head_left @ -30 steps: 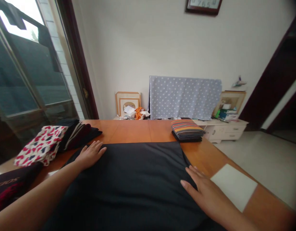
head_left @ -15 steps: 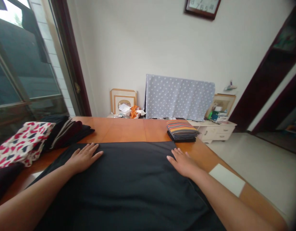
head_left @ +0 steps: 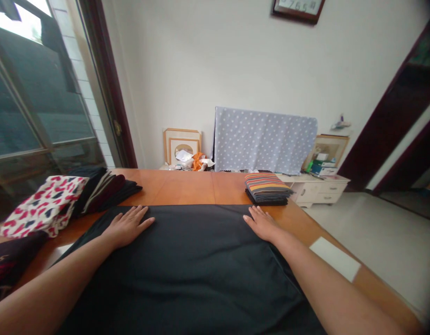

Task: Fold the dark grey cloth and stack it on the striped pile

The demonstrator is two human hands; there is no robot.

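A black cloth garment lies spread over the wooden table, smooth near its far edge and creased closer to me. Its exact kind does not show. My left hand rests flat on the garment's far left part, fingers stretched out and thumb apart. On the far right corner lies my right hand, palm down with its fingers extended. Just beyond that hand sits a folded stack with a striped cloth on top and dark cloths beneath.
At the left are a heart-patterned cloth, a pile of dark folded clothes and a dark printed garment. A pale sheet lies by the table's right edge. Behind stand a dotted grey cover and a white cabinet.
The view has shifted slightly, so things appear a little further right. My right hand has slid slightly towards the far edge; both hands stay flat on the black garment.
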